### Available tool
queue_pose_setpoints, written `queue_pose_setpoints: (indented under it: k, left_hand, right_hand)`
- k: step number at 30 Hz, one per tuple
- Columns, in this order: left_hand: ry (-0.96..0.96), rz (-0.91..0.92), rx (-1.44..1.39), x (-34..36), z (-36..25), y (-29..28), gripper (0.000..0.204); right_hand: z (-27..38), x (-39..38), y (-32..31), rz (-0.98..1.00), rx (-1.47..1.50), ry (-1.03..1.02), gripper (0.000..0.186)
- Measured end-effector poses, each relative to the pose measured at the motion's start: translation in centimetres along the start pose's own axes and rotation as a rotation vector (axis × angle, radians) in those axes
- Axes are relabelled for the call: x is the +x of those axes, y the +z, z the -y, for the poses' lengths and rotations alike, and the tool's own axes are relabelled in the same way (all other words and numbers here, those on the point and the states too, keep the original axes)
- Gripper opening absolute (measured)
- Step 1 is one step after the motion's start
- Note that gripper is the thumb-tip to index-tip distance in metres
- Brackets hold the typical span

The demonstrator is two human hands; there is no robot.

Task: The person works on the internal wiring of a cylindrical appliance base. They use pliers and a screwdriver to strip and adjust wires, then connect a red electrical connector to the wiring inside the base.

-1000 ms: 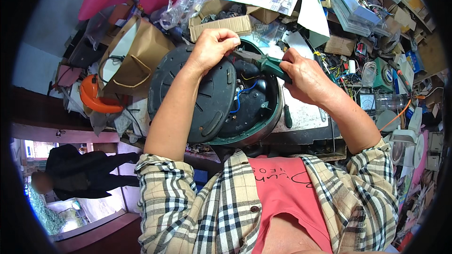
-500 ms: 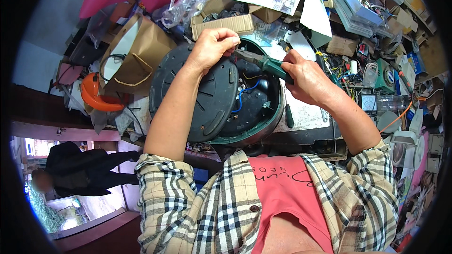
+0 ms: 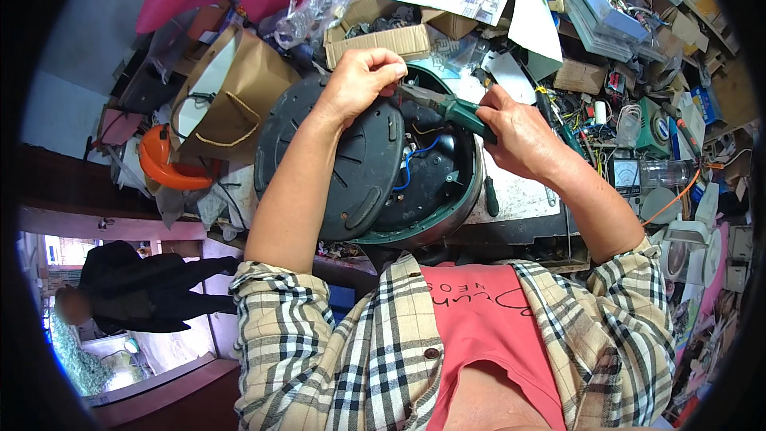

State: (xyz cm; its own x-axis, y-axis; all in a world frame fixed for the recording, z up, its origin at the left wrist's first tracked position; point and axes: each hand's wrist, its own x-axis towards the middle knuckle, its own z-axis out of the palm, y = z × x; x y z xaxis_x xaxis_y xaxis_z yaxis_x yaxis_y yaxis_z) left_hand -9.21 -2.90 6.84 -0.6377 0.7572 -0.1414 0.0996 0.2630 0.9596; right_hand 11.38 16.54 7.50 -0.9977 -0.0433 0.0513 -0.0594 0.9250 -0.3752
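Note:
Green-handled pliers [image 3: 461, 113] lie in my right hand [image 3: 517, 129], whose fingers are closed round the handles. Their metal jaws point left, close to the fingertips of my left hand [image 3: 359, 86]. That hand is pinched together; what it grips is too small to make out. Both hands are above an open round appliance housing [image 3: 467, 203] with a dark inside and a green rim. A blue wire [image 3: 412, 166] curves within it. The black round cover [image 3: 363, 168] leans over the housing's left part, under my left forearm.
Right of the housing lies a green-handled screwdriver [image 3: 491, 198] on a white sheet. A paper bag [image 3: 239, 88] and an orange curved piece [image 3: 163, 161] stand left. Behind is a cardboard box [image 3: 379, 45]; an analog meter [image 3: 626, 172] sits among clutter at right. A person [image 3: 152, 283] is at lower left.

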Motion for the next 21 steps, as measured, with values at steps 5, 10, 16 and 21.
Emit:
queue_pose_setpoints:
  k: [5,10,16,21]
  left_hand:
    - [0.008,0.013,-0.004,-0.1,0.1,-0.1,0.013]
    - [0.009,0.013,-0.008,0.2,0.3,-0.2,0.013]
    - [0.008,0.008,-0.007,0.1,0.0,-0.1,0.013]
    - [0.003,0.001,-0.004,0.0,-0.2,0.0,0.013]
  right_hand:
    - [-0.2,-0.2,0.4,-0.042,0.02,-0.018,0.025]
    - [-0.1,0.0,0.0,-0.022,0.005,-0.021,0.021]
    - [-0.3,0.1,0.2,-0.027,-0.007,-0.022,0.025]
    - [-0.5,0.0,1.0,-0.038,0.013,-0.029,0.031]
